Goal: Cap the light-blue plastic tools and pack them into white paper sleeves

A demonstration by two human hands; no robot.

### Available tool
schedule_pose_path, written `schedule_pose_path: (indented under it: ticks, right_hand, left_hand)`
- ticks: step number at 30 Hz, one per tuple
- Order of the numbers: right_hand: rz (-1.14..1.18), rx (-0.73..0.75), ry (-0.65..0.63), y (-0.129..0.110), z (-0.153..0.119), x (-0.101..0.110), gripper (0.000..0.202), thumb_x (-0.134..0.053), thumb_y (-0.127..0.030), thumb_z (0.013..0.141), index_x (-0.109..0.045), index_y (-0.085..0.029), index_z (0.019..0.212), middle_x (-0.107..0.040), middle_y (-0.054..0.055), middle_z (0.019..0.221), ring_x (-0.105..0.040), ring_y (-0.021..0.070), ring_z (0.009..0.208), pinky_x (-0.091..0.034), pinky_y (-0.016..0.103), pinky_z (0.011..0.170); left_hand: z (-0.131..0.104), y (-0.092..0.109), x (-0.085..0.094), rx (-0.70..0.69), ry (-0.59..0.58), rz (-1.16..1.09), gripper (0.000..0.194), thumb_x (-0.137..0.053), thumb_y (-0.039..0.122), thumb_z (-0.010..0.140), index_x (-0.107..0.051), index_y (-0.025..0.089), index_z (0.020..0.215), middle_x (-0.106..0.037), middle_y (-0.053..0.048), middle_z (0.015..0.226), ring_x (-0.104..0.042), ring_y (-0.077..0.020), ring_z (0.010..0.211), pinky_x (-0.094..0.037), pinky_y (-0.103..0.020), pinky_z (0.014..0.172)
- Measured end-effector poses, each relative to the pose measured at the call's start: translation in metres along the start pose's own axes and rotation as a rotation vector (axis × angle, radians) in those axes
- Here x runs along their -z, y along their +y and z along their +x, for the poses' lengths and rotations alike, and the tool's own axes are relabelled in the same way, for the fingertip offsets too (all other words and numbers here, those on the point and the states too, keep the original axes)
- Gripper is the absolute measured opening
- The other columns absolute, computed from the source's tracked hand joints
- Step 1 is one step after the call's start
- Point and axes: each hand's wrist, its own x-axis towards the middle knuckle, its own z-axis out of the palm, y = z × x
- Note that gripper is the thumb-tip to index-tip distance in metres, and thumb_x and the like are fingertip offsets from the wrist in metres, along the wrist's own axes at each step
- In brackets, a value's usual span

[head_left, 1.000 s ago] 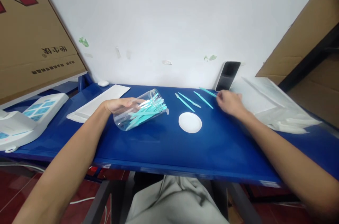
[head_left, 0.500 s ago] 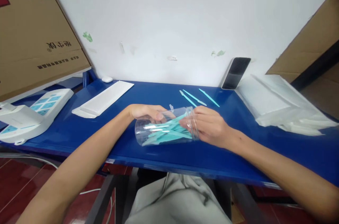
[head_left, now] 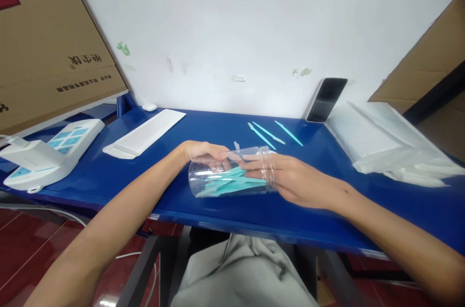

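A clear plastic jar [head_left: 198, 178] lies on its side above the near part of the blue table, its mouth facing right. Inside it is a bundle of turquoise sticks [head_left: 232, 183]. My left hand [head_left: 209, 152] is wrapped round the jar from behind, thumb on top. My right hand [head_left: 286, 174] has its fingers stretched through the jar's mouth, with the fingertips at the upper end of the sticks. Behind the jar, three turquoise sticks [head_left: 288, 132] lie apart on the table.
A white power strip [head_left: 69, 152] and a flat white packet [head_left: 145, 135] are on the left of the blue table [head_left: 218, 125]. A phone [head_left: 327, 99] leans on the wall, beside clear plastic bags [head_left: 385, 140] at the right. Cardboard stands on both sides.
My right hand's fingers have reached deeper into the jar and straightened from a bent, closer grip. The bundle inside sits lower near the mouth. The whole view has shifted slightly.
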Motion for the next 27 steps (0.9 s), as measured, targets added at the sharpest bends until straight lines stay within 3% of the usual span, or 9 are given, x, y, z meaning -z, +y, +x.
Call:
schedule_pose_path:
  ticks: [3, 5, 9, 12, 16, 19, 23, 27]
  right_hand:
    - [0.015, -0.031, -0.041, -0.004, -0.001, 0.005, 0.052, -0.043, -0.006, 0.098, -0.058, -0.021, 0.145, -0.059, 0.009, 0.149, -0.056, 0.0193, 0.138, -0.052, 0.039, 0.112]
    - [-0.018, -0.003, 0.012, -0.004, -0.002, 0.004, 0.046, -0.046, -0.009, 0.099, -0.061, -0.020, 0.141, -0.061, 0.010, 0.146, -0.059, 0.0204, 0.134, -0.054, 0.039, 0.109]
    - [-0.225, 0.071, 0.171, 0.002, -0.007, 0.002, 0.023, -0.055, -0.016, 0.099, -0.073, -0.016, 0.113, -0.075, 0.013, 0.111, -0.070, 0.0220, 0.097, -0.059, 0.036, 0.080]
    - [-0.375, 0.000, 0.153, 0.005, -0.008, 0.005, 0.022, -0.054, -0.022, 0.101, -0.074, -0.014, 0.105, -0.072, 0.010, 0.085, -0.063, 0.0191, 0.070, -0.049, 0.033, 0.062]
    - [-0.282, -0.138, 0.069, 0.005, -0.008, 0.010, 0.026, -0.047, -0.023, 0.104, -0.072, -0.017, 0.098, -0.068, 0.003, 0.072, -0.061, 0.0145, 0.061, -0.044, 0.027, 0.059]
    - [-0.234, -0.157, 0.138, 0.006, -0.008, 0.006, 0.029, -0.045, -0.021, 0.104, -0.069, -0.019, 0.087, -0.067, 0.002, 0.068, -0.059, 0.0129, 0.057, -0.042, 0.025, 0.056]
    - [-0.366, -0.136, 0.261, 0.010, -0.011, -0.004, 0.031, -0.045, -0.020, 0.104, -0.067, -0.020, 0.082, -0.062, 0.001, 0.060, -0.052, 0.0125, 0.050, -0.035, 0.027, 0.051]
    - [-0.321, -0.272, 0.067, 0.012, -0.013, -0.009, 0.024, -0.045, -0.021, 0.101, -0.069, -0.022, 0.098, -0.068, 0.001, 0.068, -0.058, 0.0143, 0.056, -0.039, 0.025, 0.053]
  left_hand:
    - [0.002, 0.002, -0.003, -0.011, -0.008, -0.002, 0.069, -0.066, 0.063, 0.077, -0.070, 0.012, 0.123, -0.072, -0.008, 0.080, -0.044, -0.0125, 0.054, -0.031, -0.024, 0.045]
    - [0.002, 0.005, -0.005, -0.003, -0.017, -0.010, 0.068, -0.067, 0.063, 0.077, -0.070, 0.012, 0.122, -0.073, -0.008, 0.081, -0.046, -0.0121, 0.053, -0.031, -0.023, 0.045]
    - [0.002, 0.010, -0.007, 0.033, -0.066, -0.028, 0.077, -0.067, 0.065, 0.077, -0.065, 0.011, 0.132, -0.075, -0.008, 0.086, -0.054, -0.0132, 0.055, -0.039, -0.023, 0.047]
    - [0.001, 0.011, -0.007, 0.037, -0.081, -0.031, 0.079, -0.064, 0.064, 0.080, -0.061, 0.009, 0.137, -0.076, -0.008, 0.091, -0.061, -0.0153, 0.061, -0.043, -0.023, 0.049]
    - [0.000, 0.009, -0.006, 0.048, -0.075, -0.022, 0.080, -0.065, 0.064, 0.082, -0.059, 0.009, 0.140, -0.075, -0.006, 0.087, -0.062, -0.0148, 0.062, -0.044, -0.022, 0.050]
    - [0.000, 0.011, -0.008, 0.038, -0.065, -0.010, 0.082, -0.067, 0.066, 0.079, -0.062, 0.009, 0.138, -0.073, -0.005, 0.082, -0.061, -0.0149, 0.061, -0.044, -0.021, 0.048]
    - [0.001, 0.014, -0.012, 0.008, -0.047, 0.016, 0.078, -0.069, 0.065, 0.078, -0.066, 0.010, 0.132, -0.073, -0.006, 0.083, -0.062, -0.0155, 0.065, -0.047, -0.022, 0.051]
    - [0.002, 0.013, -0.010, 0.022, -0.056, 0.021, 0.077, -0.065, 0.066, 0.081, -0.066, 0.010, 0.133, -0.074, -0.008, 0.085, -0.064, -0.0165, 0.064, -0.049, -0.023, 0.051]
